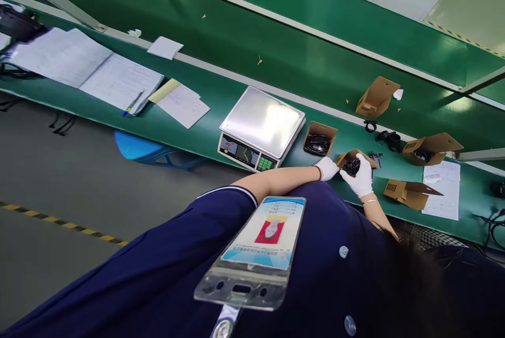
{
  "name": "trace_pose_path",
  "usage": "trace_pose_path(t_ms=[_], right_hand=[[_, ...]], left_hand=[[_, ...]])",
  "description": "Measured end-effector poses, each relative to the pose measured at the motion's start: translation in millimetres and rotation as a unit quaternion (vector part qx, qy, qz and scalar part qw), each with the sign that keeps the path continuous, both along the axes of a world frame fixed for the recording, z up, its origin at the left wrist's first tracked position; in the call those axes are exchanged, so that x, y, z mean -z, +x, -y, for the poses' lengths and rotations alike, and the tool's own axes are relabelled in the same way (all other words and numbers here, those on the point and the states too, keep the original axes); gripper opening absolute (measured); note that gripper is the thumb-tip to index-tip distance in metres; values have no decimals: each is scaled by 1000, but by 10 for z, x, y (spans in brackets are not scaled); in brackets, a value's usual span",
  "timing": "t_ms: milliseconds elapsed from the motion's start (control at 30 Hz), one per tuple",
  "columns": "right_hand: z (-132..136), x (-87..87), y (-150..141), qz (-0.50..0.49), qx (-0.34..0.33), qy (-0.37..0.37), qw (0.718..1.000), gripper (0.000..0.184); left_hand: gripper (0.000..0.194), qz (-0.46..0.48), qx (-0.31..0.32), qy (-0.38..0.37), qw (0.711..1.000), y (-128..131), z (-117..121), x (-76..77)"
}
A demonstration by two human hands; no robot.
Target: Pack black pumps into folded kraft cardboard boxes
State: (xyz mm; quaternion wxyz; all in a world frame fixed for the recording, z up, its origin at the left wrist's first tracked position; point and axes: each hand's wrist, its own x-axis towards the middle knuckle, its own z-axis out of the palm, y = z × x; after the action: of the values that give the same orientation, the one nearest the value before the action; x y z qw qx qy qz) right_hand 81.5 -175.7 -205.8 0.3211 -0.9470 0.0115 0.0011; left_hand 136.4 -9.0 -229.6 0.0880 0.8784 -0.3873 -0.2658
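Note:
My left hand (pixel 326 169), in a white glove, is at the near left edge of a small brown cardboard box (pixel 366 159) and grips its side; its fingertips are partly hidden. My right hand (pixel 360 179), gloved too, closes on a black bundle (pixel 351 167) at the mouth of that box, which looks like a coiled cable. Left of it stands an open cardboard box (pixel 324 129) with a coiled black cable (pixel 317 144) inside. A small black part (pixel 376 158) lies just right of my right hand.
A weighing scale (pixel 262 122) stands left of the boxes. More open cardboard boxes (pixel 406 193) and black round parts (pixel 393 141) lie to the right, near a printed sheet (pixel 442 196). An open notebook (pixel 87 72) lies far left. A shelf edge (pixel 315 33) runs above the bench.

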Motion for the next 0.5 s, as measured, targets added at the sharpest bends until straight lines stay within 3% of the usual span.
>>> trace_pose_path(t_ms=[100,200,333,500], right_hand=[[-36,20,24,-53,-8,-121,991,90],[-130,0,61,-111,9,-196,974,90],[-233,-35,115,-161,29,-227,960,90],[-220,-8,197,-211,-18,-252,944,92]], left_hand=[[32,-3,17,10,1000,-12,-14,17],[36,-5,25,20,999,-5,-25,21],[40,1,19,34,999,21,-27,37],[41,-3,24,60,998,48,-16,101]])
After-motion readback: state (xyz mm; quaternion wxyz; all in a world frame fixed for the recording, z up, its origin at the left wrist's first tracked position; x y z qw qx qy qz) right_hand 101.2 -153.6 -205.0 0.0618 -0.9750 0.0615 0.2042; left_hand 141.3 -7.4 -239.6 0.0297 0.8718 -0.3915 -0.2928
